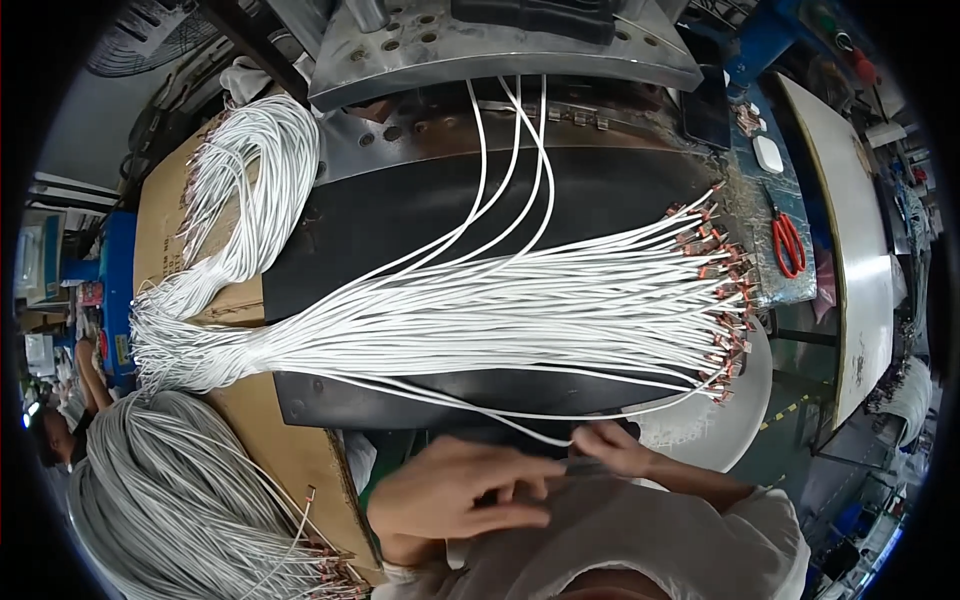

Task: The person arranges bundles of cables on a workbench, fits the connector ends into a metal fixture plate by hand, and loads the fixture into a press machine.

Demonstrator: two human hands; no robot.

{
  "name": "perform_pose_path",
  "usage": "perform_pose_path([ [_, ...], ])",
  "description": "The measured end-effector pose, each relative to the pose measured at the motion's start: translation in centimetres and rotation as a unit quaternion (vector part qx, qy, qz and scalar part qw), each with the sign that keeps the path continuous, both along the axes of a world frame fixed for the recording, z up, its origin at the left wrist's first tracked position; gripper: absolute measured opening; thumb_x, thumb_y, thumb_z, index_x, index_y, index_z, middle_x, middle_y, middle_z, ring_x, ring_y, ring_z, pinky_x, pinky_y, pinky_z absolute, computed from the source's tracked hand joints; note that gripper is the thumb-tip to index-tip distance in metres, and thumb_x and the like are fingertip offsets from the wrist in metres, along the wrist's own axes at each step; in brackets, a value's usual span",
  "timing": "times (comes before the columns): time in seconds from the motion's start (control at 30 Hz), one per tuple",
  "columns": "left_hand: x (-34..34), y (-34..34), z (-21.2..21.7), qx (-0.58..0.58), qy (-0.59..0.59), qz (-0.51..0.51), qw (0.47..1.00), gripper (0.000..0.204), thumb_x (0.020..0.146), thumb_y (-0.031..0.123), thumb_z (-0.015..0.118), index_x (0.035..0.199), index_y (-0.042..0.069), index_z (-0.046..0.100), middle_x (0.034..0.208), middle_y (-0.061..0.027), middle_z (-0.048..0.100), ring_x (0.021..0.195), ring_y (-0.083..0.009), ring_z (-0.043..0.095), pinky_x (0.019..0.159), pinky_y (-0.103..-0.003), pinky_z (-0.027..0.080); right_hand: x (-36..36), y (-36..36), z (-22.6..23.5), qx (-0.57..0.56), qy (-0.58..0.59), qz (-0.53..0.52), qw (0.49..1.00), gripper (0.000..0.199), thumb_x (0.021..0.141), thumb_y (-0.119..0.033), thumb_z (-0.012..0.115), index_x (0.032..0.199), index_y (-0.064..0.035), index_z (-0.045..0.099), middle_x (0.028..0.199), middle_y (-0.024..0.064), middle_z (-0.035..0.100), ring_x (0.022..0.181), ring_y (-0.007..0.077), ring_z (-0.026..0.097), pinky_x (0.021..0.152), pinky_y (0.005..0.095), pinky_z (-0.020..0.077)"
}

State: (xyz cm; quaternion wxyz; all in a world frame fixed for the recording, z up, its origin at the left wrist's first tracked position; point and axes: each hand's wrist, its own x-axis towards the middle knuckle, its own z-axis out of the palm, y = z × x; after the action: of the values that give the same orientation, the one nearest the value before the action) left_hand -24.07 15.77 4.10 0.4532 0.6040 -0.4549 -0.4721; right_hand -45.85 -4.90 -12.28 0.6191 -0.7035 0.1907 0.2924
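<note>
A broad bundle of white cables lies across a black work surface, its reddish-brown connector ends fanned out at the right. One loose white cable curves from the bundle's near side toward me. At its end my right hand is closed, the fingertips pinching the cable; the tip itself is hidden. To the left of it, my left hand is blurred by motion, fingers half curled and thumb apart, with no held thing visible. Several white cables run from the bundle up under a metal machine plate.
Coiled white cables lie on cardboard at far left; a larger heap sits near left. Red-handled pliers and a white case rest at right. A round pale stool seat shows below the bench edge.
</note>
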Motion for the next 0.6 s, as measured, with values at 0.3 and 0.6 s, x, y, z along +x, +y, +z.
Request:
perform_pose_path([
  [0.3,11.4,-11.3,-1.9,-0.002,-0.572,0.103,0.814,0.029,0.089,0.0,0.052,0.116,-0.003,0.06,0.112,-0.0218,0.066,0.103,-0.0383,0.066,0.082,-0.045,0.055,6.6,2.9,9.3,0.058,-0.398,0.238,0.884,0.041,0.098,-0.03,0.065,0.13,-0.0067,0.057,0.098,0.0102,0.069,0.078,0.0207,0.064,0.065,0.0345,0.0507],
  [0.6,12.5,-5.6,1.6,0.095,-0.397,0.067,0.911,0.03,0.094,0.021,0.064,0.111,-0.003,0.064,0.099,-0.0175,0.065,0.102,-0.0353,0.063,0.087,-0.046,0.05,9.4,-14.1,26.1,-0.495,-0.312,0.263,0.767,0.027,0.087,-0.027,0.074,0.097,-0.0021,0.073,0.094,0.0102,0.069,0.092,0.0254,0.065,0.074,0.0375,0.0495],
])
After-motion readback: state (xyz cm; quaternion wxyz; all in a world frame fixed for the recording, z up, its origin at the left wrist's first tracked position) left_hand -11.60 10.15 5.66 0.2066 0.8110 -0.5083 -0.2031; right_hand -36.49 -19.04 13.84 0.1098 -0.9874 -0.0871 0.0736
